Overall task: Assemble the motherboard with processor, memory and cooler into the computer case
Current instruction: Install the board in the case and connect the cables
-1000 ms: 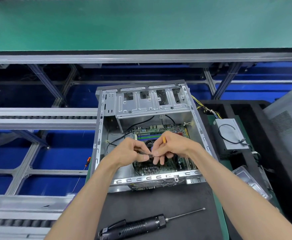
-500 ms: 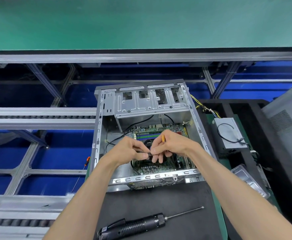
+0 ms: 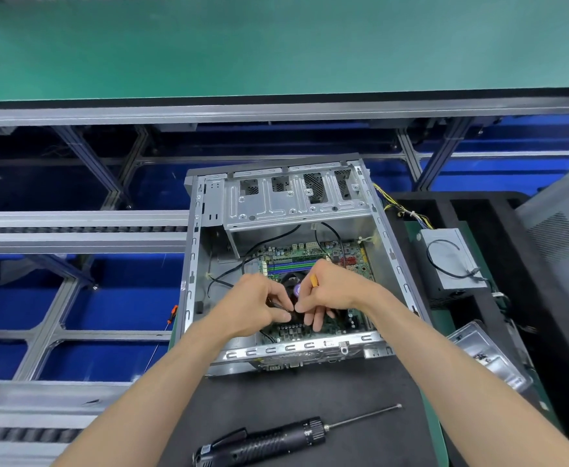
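The open silver computer case (image 3: 209, 332) lies on its side on a black mat. Inside it sits the green motherboard (image 3: 310, 252) with blue and green memory slots (image 3: 291, 264) and a round black cooler fan (image 3: 293, 284). Both hands work together over the cooler's near edge. My left hand (image 3: 259, 306) pinches a thin black cable at its fingertips. My right hand (image 3: 335, 291) pinches the same small black piece, with its other fingers reaching down onto the board. A small orange-tipped object (image 3: 314, 281) sticks up beside my right hand. What lies under the fingers is hidden.
A black electric screwdriver (image 3: 269, 441) lies on the mat (image 3: 310, 392) in front of the case. A grey power supply (image 3: 451, 261) with loose wires sits to the right, a clear plastic tray (image 3: 488, 355) below it. Conveyor rails and blue bins lie to the left.
Both hands have stayed over the cooler with only slight finger movement. The view has shifted a little.
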Demonstrator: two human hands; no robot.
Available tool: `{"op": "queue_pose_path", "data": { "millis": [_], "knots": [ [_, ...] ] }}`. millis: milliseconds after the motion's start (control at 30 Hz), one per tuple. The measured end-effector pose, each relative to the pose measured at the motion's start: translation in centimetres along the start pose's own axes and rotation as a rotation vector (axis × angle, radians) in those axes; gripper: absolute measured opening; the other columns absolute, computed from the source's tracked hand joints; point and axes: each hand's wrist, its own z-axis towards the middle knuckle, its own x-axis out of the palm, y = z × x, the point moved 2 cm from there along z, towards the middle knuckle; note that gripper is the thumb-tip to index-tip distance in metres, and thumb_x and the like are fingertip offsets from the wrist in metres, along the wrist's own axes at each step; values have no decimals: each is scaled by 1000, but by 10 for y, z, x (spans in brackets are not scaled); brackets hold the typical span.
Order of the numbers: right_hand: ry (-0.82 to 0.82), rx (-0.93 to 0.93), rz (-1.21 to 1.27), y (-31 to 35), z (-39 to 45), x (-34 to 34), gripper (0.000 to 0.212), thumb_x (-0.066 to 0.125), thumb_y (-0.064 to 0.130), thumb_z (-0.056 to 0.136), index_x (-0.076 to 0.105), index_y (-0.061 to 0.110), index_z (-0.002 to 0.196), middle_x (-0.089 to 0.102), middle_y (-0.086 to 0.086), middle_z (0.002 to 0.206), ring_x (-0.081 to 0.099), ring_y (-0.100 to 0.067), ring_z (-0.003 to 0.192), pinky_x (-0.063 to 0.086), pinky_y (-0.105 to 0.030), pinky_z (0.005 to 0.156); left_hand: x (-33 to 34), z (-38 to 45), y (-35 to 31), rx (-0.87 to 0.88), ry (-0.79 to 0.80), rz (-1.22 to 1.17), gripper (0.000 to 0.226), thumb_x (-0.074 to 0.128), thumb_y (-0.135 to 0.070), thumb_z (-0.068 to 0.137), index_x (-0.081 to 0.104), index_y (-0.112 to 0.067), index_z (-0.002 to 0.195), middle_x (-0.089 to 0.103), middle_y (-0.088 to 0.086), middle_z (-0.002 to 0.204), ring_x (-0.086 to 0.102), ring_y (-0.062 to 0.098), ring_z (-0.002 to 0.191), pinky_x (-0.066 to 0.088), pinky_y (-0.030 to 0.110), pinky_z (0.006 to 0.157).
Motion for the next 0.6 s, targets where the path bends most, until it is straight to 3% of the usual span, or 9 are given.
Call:
{"op": "queue_pose_path", "data": {
  "millis": [133,267,433,600],
  "knots": [
    [-163,-34,-5,-1,6,-3,20,67,12,94,68,0,79,73,-13,67,72,-29,54,42,-23,39,3,-1,1,32,114,202,10,84,-25,78,80,-22,88,74,-11,77,62,-4,69,44,6,65],
    [-267,-47,-136,-3,11,-4,21,67,15,93,69,6,75,71,-8,59,67,-23,46,46,-14,48,6,0,-1,-3,179,350,12,82,-30,78,81,-27,89,63,-22,61,55,-6,63,56,27,74],
    [-305,-95,-279,-1,16,-2,23,67,16,92,68,8,71,67,-8,54,58,-13,38,43,-15,44,7,1,5,-18,201,400,13,80,-29,75,81,-30,88,56,-24,56,48,-8,59,56,29,71],
    [-341,-148,-446,1,20,-2,23,68,23,90,65,19,68,64,-10,64,52,-17,58,53,-35,64,11,3,12,-46,214,371,14,79,-23,72,82,-26,85,67,-14,62,53,-10,59,58,30,69]
  ]
}}
